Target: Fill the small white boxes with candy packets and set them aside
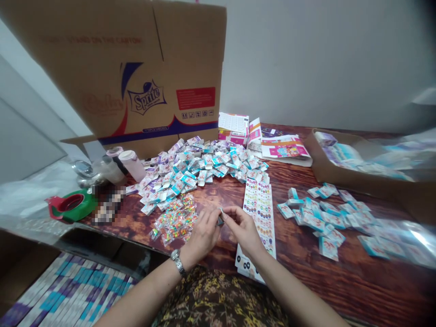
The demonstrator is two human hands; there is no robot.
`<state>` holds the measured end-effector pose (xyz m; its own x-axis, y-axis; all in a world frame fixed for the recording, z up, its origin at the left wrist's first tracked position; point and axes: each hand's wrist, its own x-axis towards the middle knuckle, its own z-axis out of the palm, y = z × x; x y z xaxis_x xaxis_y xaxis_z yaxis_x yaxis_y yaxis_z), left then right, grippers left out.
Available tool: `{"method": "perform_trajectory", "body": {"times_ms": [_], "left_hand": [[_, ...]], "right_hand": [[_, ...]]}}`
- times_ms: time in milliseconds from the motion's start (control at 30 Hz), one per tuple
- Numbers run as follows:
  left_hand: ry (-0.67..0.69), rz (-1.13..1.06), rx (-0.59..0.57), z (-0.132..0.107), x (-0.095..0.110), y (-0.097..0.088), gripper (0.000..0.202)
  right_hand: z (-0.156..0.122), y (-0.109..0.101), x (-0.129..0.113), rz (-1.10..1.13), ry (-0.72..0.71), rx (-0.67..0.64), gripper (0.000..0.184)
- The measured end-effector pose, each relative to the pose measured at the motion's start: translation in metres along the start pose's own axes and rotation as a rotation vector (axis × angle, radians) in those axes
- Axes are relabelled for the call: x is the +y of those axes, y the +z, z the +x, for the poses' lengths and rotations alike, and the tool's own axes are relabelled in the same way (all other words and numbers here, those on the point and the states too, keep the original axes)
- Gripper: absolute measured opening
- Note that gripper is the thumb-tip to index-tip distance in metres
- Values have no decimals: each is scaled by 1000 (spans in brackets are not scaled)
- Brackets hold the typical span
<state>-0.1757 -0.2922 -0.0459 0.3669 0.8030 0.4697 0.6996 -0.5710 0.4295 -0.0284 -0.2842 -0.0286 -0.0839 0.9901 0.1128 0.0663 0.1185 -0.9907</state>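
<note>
1. Floral-print clothing fills the bottom of the view, and two bare forearms reach out over it to the table edge, which brings the work close to the body.
2. Left hand and right hand meet at their fingertips, both partly closed in a pinch. Between them is a small white-and-teal folded piece, mostly hidden by the fingers. It seems held by both hands, probably for fine handling. A wristwatch sits on the left wrist.
3. Just beside the right hand lies a long printed sheet with rows of coloured circles, apparently placed to be within easy reach.
4. Left of the hands, clear packets of colourful bits lie heaped just below a large pile of folded white, teal and purple packets. Another loose group of packets lies to the right, so separate heaps seem to keep batches apart.
5. Farther out are a Sprite cardboard carton standing on edge, a shallow cardboard tray of packets, pink printed leaflets and a green tape dispenser, all on a dark wood-grain table.
</note>
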Motion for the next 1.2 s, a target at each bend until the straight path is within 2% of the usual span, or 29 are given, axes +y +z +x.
{"method": "perform_trajectory", "body": {"times_ms": [100,200,367,467,700,900,1100,1200], "left_hand": [[-45,1,18,-2,0,3,57],[-49,25,35,-3,-1,7,62],[-20,91,73,-2,-3,13,64],[-23,142,78,-1,-3,17,64],[-52,198,80,-3,0,27,65],[-46,193,53,-2,2,24,63],[-7,160,96,1,3,29,64],[-9,110,32,7,10,28,65]], "right_hand": [[4,2,2,45,60,16,22],[4,3,0,-22,52,2,19],[0,5,-6,-240,-120,56,17],[-7,8,-3,-309,-201,106,22],[-21,12,13,-320,-167,183,34],[-25,11,14,-444,-364,120,40],[-21,10,8,-372,-222,121,42],[-17,2,8,-245,-164,79,34]]}}
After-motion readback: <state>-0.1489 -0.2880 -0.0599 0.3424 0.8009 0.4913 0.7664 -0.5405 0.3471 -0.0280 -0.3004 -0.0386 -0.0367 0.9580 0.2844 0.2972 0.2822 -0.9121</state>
